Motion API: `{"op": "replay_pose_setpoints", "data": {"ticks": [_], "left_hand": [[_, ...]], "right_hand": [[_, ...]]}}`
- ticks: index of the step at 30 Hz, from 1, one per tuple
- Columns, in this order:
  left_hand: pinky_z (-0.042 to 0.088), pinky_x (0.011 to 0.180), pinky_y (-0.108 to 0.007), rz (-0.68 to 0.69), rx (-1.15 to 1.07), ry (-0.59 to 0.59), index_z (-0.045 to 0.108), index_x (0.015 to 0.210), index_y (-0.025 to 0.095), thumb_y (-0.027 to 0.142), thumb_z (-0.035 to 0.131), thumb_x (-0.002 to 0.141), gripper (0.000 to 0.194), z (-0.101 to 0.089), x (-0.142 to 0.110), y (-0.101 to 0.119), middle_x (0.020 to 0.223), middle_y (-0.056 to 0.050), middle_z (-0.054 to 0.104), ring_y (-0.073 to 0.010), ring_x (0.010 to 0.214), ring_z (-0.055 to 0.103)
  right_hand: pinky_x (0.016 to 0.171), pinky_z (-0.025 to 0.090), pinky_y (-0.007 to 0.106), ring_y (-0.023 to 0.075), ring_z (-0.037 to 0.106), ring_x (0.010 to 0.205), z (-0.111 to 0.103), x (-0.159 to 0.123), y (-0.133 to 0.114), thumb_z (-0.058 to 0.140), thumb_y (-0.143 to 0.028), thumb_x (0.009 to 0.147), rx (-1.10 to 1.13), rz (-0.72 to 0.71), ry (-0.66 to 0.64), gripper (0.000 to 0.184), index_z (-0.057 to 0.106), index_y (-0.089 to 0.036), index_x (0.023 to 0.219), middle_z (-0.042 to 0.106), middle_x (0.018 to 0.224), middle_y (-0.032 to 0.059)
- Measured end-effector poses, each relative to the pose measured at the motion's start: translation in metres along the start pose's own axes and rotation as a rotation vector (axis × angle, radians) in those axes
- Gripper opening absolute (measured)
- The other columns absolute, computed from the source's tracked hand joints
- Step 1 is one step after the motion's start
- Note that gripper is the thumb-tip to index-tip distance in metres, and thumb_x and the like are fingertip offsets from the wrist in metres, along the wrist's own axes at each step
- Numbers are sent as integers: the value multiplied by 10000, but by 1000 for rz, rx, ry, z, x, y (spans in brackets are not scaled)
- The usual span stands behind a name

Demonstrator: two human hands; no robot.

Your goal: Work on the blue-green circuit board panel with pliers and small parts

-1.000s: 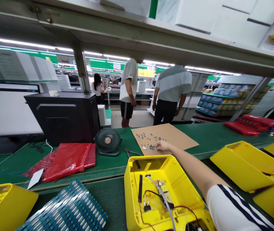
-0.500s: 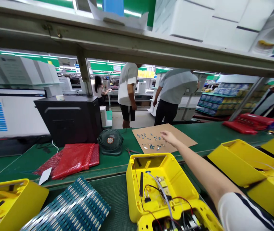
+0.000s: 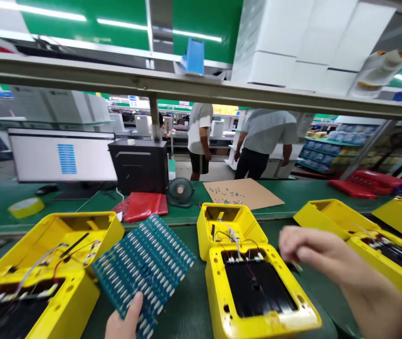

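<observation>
A green circuit board panel (image 3: 158, 252) with rows of pale pads tilts up over the bench, gripped at its lower edge by my left hand (image 3: 125, 320), thumb on top. To the right, my right hand (image 3: 315, 254) is raised with curled fingers beside an opened yellow case (image 3: 216, 292). A small dark bit shows under those fingers, too blurred to make out. Wires link the case's two halves, and a black panel (image 3: 257, 287) fills the nearer one. Small parts (image 3: 227, 193) lie scattered on a cardboard sheet (image 3: 260, 195) farther back.
Other opened yellow cases stand left (image 3: 107, 235) and right (image 3: 324, 216). Behind are a red bubble-wrap bag (image 3: 144, 207), a small fan (image 3: 180, 191), a black computer case (image 3: 139, 165), a monitor (image 3: 62, 157) and a tape roll (image 3: 26, 207). A shelf beam (image 3: 193, 89) crosses overhead.
My right hand has come back from the small parts on the cardboard to beside the middle case. The board panel has risen into fuller view with my left hand. My view has shifted left.
</observation>
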State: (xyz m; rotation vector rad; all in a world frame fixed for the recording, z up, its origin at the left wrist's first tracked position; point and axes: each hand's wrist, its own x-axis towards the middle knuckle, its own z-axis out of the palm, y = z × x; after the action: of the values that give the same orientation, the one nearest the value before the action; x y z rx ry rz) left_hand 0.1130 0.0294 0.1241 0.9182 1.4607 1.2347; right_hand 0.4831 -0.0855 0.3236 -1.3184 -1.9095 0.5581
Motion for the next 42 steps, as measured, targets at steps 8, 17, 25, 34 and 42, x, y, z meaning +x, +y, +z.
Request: {"op": "replay_pose_setpoints", "data": {"ticks": [8,17,25,34,42], "left_hand": [[556,776,-358,-102,-401,-257,633,1016,124,559,664,736,518,-11,-61,-1,928,-107,717,-280,913,663],[535,787,-327,-11,-424,-265,589,1177,109,515,644,788,566,-38,-81,-8,1065,-126,694,-252,926,658],[502,630,-266,84,-367,-205,632,902,131,541,585,821,421,-25,-83,-17,803,-62,696,-170,681,614],[495,555,-268,-10,-380,-88,597,788,127,600,627,755,475,-16,-91,-17,663,-46,657,-167,600,594],[475,512,-245,-90,-524,-166,591,788,134,544,660,751,417,-19,-97,-7,609,-5,617,-136,550,559]], "right_hand": [[593,444,261,132,533,671,141,-35,-28,463,-455,922,258,232,-154,298,616,-203,960,617,810,49],[481,426,214,86,513,590,238,-5,6,500,-528,880,568,354,-125,389,525,-159,997,580,844,31],[439,373,171,56,497,527,297,-14,-15,577,-529,837,766,328,-325,395,553,-135,819,601,710,11],[416,361,164,41,487,454,300,-11,-13,696,-497,745,826,446,-332,401,572,-117,706,608,600,-5],[333,360,147,51,505,381,320,-19,-11,762,-442,704,1181,482,-322,388,618,-85,660,610,531,12]]}}
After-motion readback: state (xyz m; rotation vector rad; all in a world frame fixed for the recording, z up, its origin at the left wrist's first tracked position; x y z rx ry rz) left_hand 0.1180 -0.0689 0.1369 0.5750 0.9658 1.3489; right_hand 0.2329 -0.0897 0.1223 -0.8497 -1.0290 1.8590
